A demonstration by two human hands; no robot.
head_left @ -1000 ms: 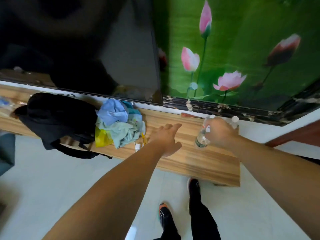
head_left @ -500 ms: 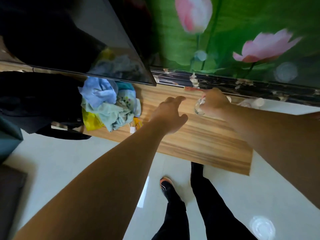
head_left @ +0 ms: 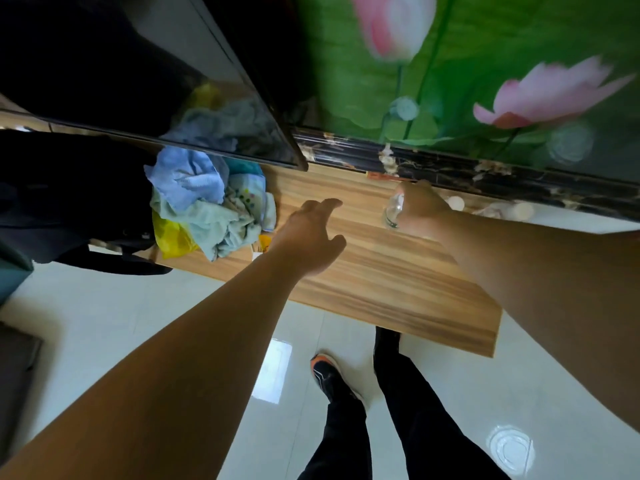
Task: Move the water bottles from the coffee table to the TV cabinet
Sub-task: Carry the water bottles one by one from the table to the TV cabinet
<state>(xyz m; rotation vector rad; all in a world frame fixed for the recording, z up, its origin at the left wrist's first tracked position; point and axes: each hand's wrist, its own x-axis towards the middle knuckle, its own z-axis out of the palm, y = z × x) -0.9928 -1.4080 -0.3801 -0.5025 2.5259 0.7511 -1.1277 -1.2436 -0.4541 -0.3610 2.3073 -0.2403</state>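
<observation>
The right hand [head_left: 420, 209] is wrapping around a clear water bottle [head_left: 393, 212] at the back of the wooden TV cabinet [head_left: 381, 271], close under the dark marbled wall border [head_left: 485, 178]; the bottle's base is showing just to the left of the fingers, while its white cap [head_left: 455, 203] is peeking out on the hand's right side. A second bottle [head_left: 509, 210] is lying just beyond, near the wall. The left hand [head_left: 311, 237] is hovering empty over the cabinet top, fingers loosely spread, well apart from the held bottle. A heap of blue and green cloths [head_left: 204, 206] is sitting beside a black bag [head_left: 69, 202], under the television screen [head_left: 138, 74]
</observation>
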